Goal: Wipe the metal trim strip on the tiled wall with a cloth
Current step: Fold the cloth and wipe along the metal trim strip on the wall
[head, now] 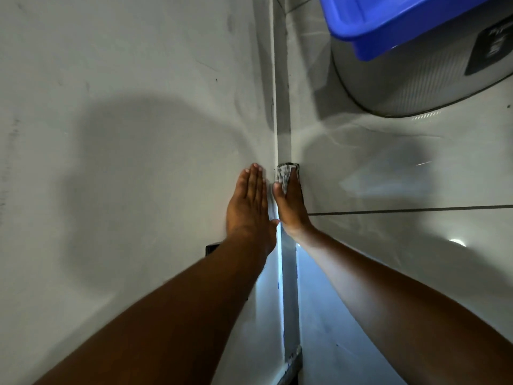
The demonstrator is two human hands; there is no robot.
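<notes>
Glossy tiled wall (402, 168); right hand (290, 202) presses a crumpled cloth (286, 173) on the metal strip (290, 301), left hand (248, 202) flat, empty.

The tiled wall (388, 168) carries the metal trim strip (290, 287), with a cloth (284, 173) pressed against it.

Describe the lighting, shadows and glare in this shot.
Head view: dim overall; a big soft shadow falls on the plain wall left of the left hand. A bright bluish glow lights the trim strip below the right hand, which presses the cloth. Small glare spots sit on the glossy tile. The blue tub bends from wide-angle distortion.
</notes>
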